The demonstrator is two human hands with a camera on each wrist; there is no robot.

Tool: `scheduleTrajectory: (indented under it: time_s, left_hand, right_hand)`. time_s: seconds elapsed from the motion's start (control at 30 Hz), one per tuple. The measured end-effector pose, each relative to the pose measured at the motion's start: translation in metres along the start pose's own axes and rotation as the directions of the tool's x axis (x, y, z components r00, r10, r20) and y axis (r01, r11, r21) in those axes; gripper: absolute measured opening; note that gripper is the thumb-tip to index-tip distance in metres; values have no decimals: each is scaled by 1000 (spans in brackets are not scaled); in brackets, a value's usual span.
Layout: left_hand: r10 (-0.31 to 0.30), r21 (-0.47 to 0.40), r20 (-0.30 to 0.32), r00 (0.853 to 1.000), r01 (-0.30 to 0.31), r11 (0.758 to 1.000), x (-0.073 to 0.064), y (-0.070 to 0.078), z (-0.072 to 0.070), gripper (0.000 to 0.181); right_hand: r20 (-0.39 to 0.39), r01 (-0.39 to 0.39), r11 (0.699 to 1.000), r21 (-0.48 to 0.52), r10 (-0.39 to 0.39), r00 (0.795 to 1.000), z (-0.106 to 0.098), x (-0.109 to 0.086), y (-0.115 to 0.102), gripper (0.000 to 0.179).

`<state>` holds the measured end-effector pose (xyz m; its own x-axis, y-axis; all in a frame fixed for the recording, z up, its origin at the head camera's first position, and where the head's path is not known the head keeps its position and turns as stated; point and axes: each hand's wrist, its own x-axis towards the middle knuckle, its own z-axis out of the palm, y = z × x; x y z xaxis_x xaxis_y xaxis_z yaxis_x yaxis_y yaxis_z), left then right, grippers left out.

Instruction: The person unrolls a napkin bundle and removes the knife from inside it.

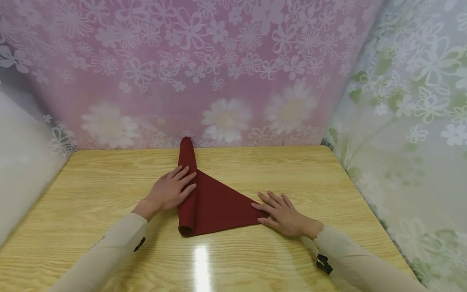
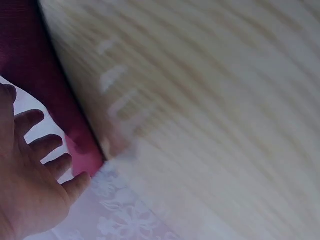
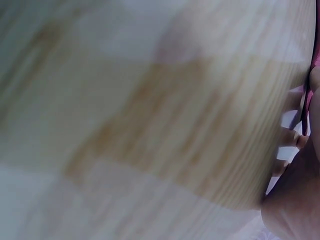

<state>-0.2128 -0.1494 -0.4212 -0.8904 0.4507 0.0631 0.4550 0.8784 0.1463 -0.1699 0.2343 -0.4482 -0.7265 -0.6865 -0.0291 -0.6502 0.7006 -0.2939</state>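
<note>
A dark red cloth napkin point(image 1: 222, 202) lies on the wooden table. Its left part is rolled into a tube whose hollow end faces me, while a flat triangular part tapers to the right. My left hand point(image 1: 171, 190) rests on the roll with fingers extended. Over the pointed right tip lies my right hand point(image 1: 284, 215), fingers spread, covering the tip. In the left wrist view, the left hand point(image 2: 35, 190) appears beside the red cloth point(image 2: 40, 65). The right wrist view catches only part of the right hand point(image 3: 300, 195) at its edge, with a sliver of cloth point(image 3: 317, 55).
The light wood-grain table point(image 1: 292, 170) carries a bright reflection near its front. Behind it hangs a pink floral curtain point(image 1: 164, 105), which the far end of the roll overlaps in view. Pale floral sheets point(image 1: 412, 162) flank both sides.
</note>
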Motion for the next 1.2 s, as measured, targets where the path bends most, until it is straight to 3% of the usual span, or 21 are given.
scheduleTrajectory:
  time_s: [0.13,0.33,0.57,0.9,1.2]
  left_hand:
    - [17,16,7,1000,-17,1000,5,14,-3,53]
    - [-6,42,87,996,2,999,8,26,-2,58]
    - [-38,72,150,988,27,997,5,23,2,57]
    - [-42,14,158,987,40,999,2,17,6,53]
    - [-61,-10,138,989,63,998,4,13,1,52]
  right_hand:
    - [-8,-3,1000,-3,3,1000,0,-1,0,49]
    - [-9,4,1000,-9,-4,1000,1,0,1,49]
    - [-12,11,1000,-22,-11,1000,2,0,0,48]
    - [-19,13,1000,-10,-13,1000,0,-2,-2,48]
    - [-30,8,1000,-16,-8,1000,1,-1,-3,48]
